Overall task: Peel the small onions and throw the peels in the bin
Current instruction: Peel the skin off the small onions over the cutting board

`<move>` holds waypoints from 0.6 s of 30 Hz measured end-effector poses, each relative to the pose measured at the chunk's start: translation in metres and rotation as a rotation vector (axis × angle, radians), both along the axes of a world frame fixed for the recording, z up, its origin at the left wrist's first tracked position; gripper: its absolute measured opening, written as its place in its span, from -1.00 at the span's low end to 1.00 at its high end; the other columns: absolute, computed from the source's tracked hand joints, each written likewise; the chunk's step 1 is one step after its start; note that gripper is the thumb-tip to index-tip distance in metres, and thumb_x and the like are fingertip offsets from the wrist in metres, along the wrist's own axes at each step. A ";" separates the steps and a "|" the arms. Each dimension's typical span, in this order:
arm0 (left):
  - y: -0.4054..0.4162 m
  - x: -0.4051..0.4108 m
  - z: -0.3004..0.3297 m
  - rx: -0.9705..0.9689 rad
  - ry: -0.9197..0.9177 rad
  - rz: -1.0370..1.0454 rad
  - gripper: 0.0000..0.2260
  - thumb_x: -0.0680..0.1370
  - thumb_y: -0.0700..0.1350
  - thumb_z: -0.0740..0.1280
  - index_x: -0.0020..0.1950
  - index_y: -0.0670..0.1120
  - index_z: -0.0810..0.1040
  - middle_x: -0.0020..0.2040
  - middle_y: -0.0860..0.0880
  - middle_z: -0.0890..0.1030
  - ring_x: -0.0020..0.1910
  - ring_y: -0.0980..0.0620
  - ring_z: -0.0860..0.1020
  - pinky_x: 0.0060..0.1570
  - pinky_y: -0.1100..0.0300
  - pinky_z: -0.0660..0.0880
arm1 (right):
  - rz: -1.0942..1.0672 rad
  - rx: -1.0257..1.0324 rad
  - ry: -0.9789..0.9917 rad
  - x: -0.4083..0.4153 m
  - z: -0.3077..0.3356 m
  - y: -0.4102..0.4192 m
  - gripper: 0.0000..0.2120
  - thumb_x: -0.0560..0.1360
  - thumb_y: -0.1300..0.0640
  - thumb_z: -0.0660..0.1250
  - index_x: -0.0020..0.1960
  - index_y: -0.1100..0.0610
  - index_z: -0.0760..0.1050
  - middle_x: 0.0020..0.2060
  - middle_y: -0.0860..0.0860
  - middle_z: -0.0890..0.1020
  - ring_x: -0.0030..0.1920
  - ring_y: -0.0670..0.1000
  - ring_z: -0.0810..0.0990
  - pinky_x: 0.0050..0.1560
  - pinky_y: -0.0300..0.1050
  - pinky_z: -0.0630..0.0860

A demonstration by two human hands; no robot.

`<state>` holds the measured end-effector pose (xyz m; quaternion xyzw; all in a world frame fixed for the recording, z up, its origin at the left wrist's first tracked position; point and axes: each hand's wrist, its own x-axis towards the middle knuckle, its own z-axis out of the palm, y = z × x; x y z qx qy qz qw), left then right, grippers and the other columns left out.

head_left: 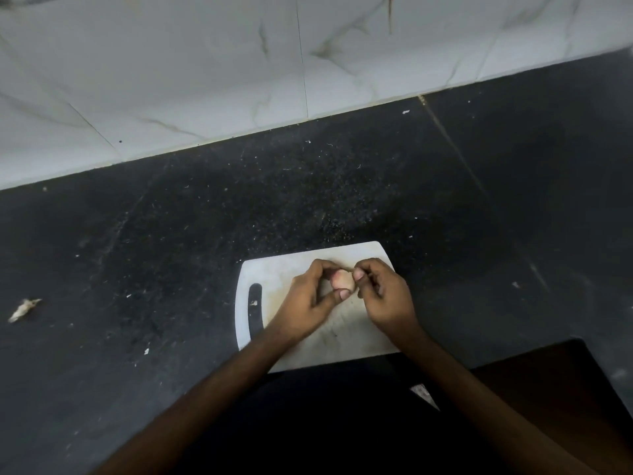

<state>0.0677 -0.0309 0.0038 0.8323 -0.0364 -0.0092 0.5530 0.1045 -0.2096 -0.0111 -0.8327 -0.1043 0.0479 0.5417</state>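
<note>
A small pale onion (343,282) with a pinkish patch is held above a white cutting board (274,282). My left hand (313,298) grips it between thumb and fingers from the left. My right hand (383,293) meets it from the right, thumb and forefinger pinched at the onion's top edge, apparently on a bit of skin. No bin is in view.
The board lies on a dark speckled counter (171,252) near its front edge. A dry peel scrap (24,309) lies far left on the counter. A white marbled tile wall (205,80) runs along the back. Small crumbs dot the counter.
</note>
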 end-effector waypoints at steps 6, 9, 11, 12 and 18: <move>-0.017 0.004 0.006 -0.320 0.208 -0.002 -0.78 0.63 -0.17 0.30 0.28 -0.15 0.48 0.10 -0.05 0.63 0.12 0.05 0.61 0.14 0.21 0.50 | 0.038 0.113 0.092 -0.001 0.010 -0.005 -0.84 0.68 0.13 0.20 -0.05 0.13 0.48 -0.25 0.06 0.56 -0.26 -0.12 0.49 -0.28 -0.15 0.43; -0.019 0.006 0.015 -0.332 0.218 0.015 -0.81 0.61 -0.19 0.15 0.06 -0.10 0.56 -0.09 -0.05 0.61 -0.09 0.10 0.57 0.00 0.30 0.46 | 0.137 0.084 0.060 -0.005 0.018 -0.006 -0.85 0.69 0.27 0.21 -0.04 0.18 0.49 -0.23 0.03 0.61 -0.24 -0.13 0.56 -0.22 -0.30 0.44; -0.020 0.008 0.022 -0.402 0.250 0.034 -0.78 0.58 -0.20 0.09 -0.10 -0.15 0.52 -0.24 -0.21 0.48 -0.20 0.03 0.50 -0.11 0.27 0.43 | 0.184 0.078 0.048 -0.008 0.022 -0.004 -0.84 0.69 0.29 0.20 -0.03 0.18 0.50 -0.21 -0.01 0.62 -0.19 -0.10 0.59 -0.22 -0.34 0.46; -0.020 0.008 0.025 -0.440 0.272 0.041 -0.77 0.57 -0.19 0.07 -0.10 -0.22 0.49 -0.26 -0.29 0.43 -0.22 -0.01 0.47 -0.14 0.23 0.42 | 0.198 0.095 0.074 -0.010 0.025 -0.003 -0.84 0.70 0.27 0.19 -0.02 0.16 0.50 -0.19 -0.03 0.62 -0.17 -0.09 0.60 -0.25 -0.30 0.49; -0.018 0.008 0.035 -0.730 0.394 0.078 -0.77 0.52 -0.11 0.08 -0.13 -0.15 0.49 -0.35 -0.15 0.52 -0.32 -0.04 0.46 -0.21 0.09 0.36 | 0.232 0.302 0.290 -0.016 0.039 0.005 -0.80 0.70 0.12 0.15 0.04 0.22 0.47 -0.21 -0.09 0.58 -0.14 -0.08 0.52 -0.34 -0.19 0.47</move>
